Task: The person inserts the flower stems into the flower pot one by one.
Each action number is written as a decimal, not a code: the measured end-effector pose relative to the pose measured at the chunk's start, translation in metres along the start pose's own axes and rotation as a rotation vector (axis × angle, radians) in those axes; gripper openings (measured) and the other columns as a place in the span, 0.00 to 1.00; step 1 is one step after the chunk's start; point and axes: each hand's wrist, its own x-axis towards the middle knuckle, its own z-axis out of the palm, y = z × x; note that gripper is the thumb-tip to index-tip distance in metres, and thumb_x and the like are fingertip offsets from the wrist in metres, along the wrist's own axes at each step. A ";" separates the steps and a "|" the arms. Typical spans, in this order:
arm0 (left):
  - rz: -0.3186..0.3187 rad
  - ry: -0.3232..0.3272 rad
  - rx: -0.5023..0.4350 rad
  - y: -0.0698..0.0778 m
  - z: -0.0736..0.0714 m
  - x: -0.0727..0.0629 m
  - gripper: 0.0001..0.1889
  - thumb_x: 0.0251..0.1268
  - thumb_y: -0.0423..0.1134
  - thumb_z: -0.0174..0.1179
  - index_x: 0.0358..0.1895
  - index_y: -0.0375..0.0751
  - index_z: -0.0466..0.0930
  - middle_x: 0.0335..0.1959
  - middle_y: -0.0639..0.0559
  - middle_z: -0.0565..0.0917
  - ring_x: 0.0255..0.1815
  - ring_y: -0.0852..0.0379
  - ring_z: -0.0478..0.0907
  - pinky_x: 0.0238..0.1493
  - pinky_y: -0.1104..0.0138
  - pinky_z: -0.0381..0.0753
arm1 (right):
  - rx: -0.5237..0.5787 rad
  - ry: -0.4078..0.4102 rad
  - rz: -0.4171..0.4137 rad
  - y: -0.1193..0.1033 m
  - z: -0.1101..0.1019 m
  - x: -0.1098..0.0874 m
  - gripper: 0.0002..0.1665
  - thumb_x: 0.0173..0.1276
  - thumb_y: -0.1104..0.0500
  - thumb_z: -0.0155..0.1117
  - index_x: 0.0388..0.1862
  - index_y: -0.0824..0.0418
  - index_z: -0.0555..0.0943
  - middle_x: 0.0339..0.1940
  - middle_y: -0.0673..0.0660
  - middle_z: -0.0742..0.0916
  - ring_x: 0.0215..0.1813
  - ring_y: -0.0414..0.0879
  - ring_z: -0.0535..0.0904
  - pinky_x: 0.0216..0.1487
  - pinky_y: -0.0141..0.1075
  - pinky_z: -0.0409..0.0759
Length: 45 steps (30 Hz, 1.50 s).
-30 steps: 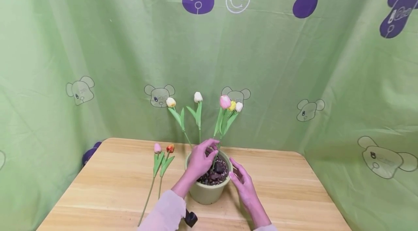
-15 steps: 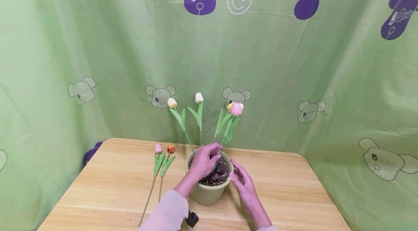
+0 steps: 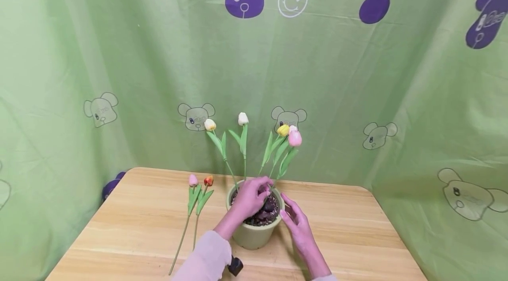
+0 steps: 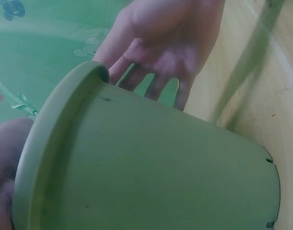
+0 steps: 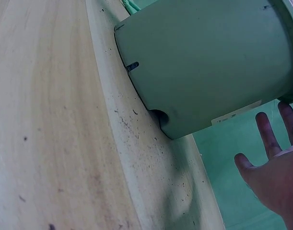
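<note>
My left hand [image 3: 248, 199] reaches over the pale green flowerpot [image 3: 252, 237]. Its thumb and fingers pinch a pink tulip [image 3: 295, 138] low on the stem; the lower stem end is hidden by the hand. Dark soil [image 3: 259, 220] fills the pot. My right hand [image 3: 299, 230] rests at the pot's right side, fingertips at the rim; in the right wrist view the fingers of that hand [image 5: 275, 179] are spread. Beside the pink flower stand a yellow tulip [image 3: 283, 130] and a partly covered white one. Farther left in the pot stand a white tulip [image 3: 243, 118] and a cream-yellow tulip [image 3: 210, 125].
Left of the pot, a pink tulip [image 3: 192, 180] and an orange-red tulip [image 3: 208, 180] lie on the wooden table [image 3: 341, 215]. A small black object [image 3: 236, 266] shows by the left sleeve. Green printed cloth [image 3: 329, 65] hangs behind and at both sides.
The pink tulip has swung right and slightly down, uncovering the yellow one, as my left hand shifts a little right. My right hand stays at the rim.
</note>
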 end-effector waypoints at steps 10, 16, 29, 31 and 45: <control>0.045 -0.004 0.042 0.002 0.002 0.000 0.16 0.64 0.27 0.66 0.52 0.47 0.86 0.40 0.53 0.90 0.41 0.60 0.85 0.55 0.63 0.86 | -0.018 0.003 0.003 0.000 -0.002 0.000 0.31 0.81 0.60 0.55 0.80 0.57 0.65 0.80 0.62 0.70 0.76 0.54 0.70 0.67 0.21 0.71; 0.041 -0.016 0.058 0.003 0.002 0.000 0.17 0.65 0.27 0.65 0.54 0.48 0.86 0.40 0.54 0.90 0.43 0.58 0.85 0.58 0.58 0.84 | -0.017 -0.003 0.001 0.000 -0.002 0.000 0.31 0.82 0.60 0.55 0.80 0.57 0.65 0.81 0.63 0.69 0.78 0.63 0.66 0.66 0.22 0.72; 0.021 -0.003 0.079 0.002 -0.002 -0.003 0.16 0.67 0.33 0.65 0.57 0.46 0.84 0.43 0.54 0.89 0.44 0.57 0.85 0.56 0.58 0.85 | 0.013 -0.021 -0.015 0.001 0.001 0.003 0.31 0.81 0.60 0.56 0.80 0.58 0.65 0.80 0.63 0.70 0.76 0.62 0.69 0.67 0.24 0.74; 0.024 0.007 0.075 0.003 -0.003 -0.003 0.17 0.65 0.33 0.66 0.57 0.46 0.84 0.42 0.54 0.89 0.42 0.58 0.84 0.53 0.61 0.86 | 0.015 -0.022 -0.013 0.002 0.001 0.003 0.31 0.81 0.60 0.56 0.80 0.58 0.65 0.80 0.63 0.70 0.76 0.64 0.68 0.67 0.24 0.74; 0.005 0.047 -0.020 0.001 0.001 -0.004 0.19 0.62 0.34 0.69 0.57 0.47 0.84 0.42 0.54 0.88 0.39 0.62 0.85 0.44 0.71 0.85 | -0.020 -0.004 -0.018 0.001 -0.001 -0.002 0.31 0.81 0.60 0.55 0.80 0.58 0.65 0.79 0.64 0.71 0.76 0.64 0.70 0.67 0.24 0.73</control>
